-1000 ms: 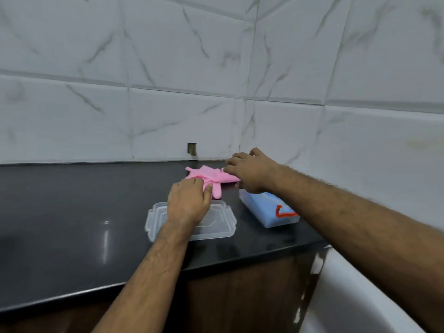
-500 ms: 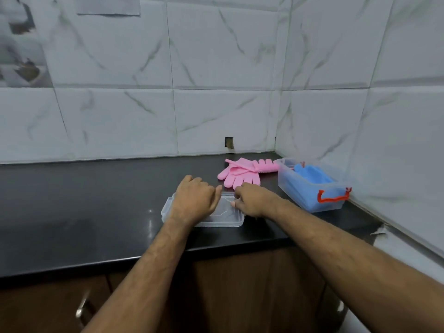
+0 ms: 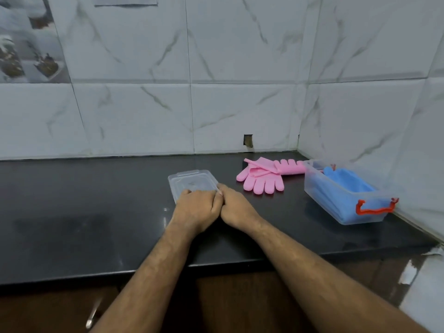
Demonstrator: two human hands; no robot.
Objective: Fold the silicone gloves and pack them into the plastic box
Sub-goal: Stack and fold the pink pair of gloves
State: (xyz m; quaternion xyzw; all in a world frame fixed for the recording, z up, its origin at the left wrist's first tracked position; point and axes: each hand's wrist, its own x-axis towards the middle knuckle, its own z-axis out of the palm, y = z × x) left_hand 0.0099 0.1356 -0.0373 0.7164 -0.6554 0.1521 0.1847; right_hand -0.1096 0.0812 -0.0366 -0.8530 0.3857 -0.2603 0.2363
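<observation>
Hands drawn together since before; left hand [image 3: 197,207], right hand [image 3: 236,207] curled, gripping lid [image 3: 192,182] near edge.

You see an evenly lit scene under soft, cool, slightly bluish light; its source is out of frame. The black countertop [image 3: 72,212] gives back a dull sheen with small bright glints just left of your left hand [image 3: 195,210], beside the curled fingers [image 3: 204,193]. The right hand [image 3: 234,207] touches it, and no hard shadow falls beneath either. Beyond your fingertips, the marble tiles [image 3: 134,111] look pale and a little soft. Tile lines bow outward near the frame edges from the wide lens. Fine detail is mildly smeared throughout, and the lower corners are dimmest.
</observation>
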